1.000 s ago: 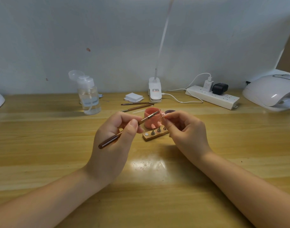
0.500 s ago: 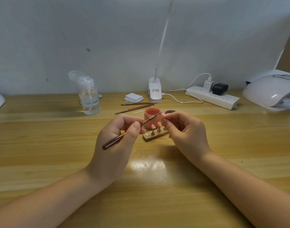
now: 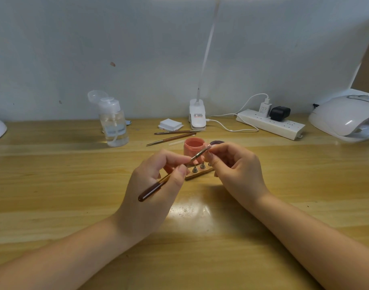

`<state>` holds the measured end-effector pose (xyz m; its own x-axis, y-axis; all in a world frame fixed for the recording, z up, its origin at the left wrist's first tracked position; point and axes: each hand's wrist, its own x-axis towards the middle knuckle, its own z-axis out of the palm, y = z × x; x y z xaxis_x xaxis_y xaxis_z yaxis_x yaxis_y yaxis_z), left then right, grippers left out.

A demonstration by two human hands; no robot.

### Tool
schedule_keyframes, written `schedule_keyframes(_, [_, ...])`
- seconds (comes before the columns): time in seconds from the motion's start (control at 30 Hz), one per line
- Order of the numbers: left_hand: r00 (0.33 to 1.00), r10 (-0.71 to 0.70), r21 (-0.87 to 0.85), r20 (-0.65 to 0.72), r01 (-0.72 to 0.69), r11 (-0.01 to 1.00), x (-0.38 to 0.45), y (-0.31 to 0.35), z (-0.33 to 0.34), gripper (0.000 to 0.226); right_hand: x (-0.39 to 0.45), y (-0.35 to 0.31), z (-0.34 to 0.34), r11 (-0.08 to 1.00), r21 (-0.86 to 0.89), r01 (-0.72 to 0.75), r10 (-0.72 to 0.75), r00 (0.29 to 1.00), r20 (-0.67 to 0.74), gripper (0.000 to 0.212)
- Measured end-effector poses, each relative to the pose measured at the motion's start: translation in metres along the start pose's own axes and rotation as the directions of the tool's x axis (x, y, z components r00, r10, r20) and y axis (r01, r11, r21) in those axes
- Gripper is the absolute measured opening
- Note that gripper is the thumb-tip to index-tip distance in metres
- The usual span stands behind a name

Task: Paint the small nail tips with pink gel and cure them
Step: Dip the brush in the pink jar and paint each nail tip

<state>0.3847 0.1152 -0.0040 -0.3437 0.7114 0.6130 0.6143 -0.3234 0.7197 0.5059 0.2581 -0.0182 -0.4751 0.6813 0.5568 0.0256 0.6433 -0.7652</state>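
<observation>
Brush (image 3: 158,186): gripped pen-fashion in left hand (image 3: 152,191), bristles laid on the nail tip (image 3: 208,147) pinched at the right hand (image 3: 238,172) fingertips. Gel pot (image 3: 193,148) stands just beyond. Light, even strokes are advised.

The left hand (image 3: 152,185) holds a brush (image 3: 171,174). Its tip meets a small nail tip pinched in the right hand (image 3: 236,170). Behind them sit a pink jar (image 3: 193,148) and a peg block (image 3: 198,172) on the bench (image 3: 54,185).
</observation>
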Motion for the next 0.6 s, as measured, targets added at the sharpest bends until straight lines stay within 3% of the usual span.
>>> schedule_keyframes(0.17, [0.997, 0.075, 0.068, -0.02, -0.074, 0.995, -0.0003, 0.0003, -0.0038, 0.018, 0.0008, 0.0012, 0.0008, 0.999, 0.025, -0.02, 0.02, 1.0, -0.006, 0.009])
schedule_keyframes(0.37, [0.999, 0.044, 0.091, -0.015, -0.043, 0.995, 0.0001, -0.0019, -0.0022, 0.019, 0.0007, 0.0017, 0.001, 0.999, 0.023, -0.024, 0.024, 1.0, -0.011, 0.009])
schedule_keyframes(0.6, [0.998, 0.033, -0.017, -0.059, -0.034, 0.999, 0.0011, 0.0004, -0.0022, 0.019, 0.0006, 0.002, 0.0006, 0.999, 0.027, -0.033, 0.034, 0.999, -0.008, 0.009])
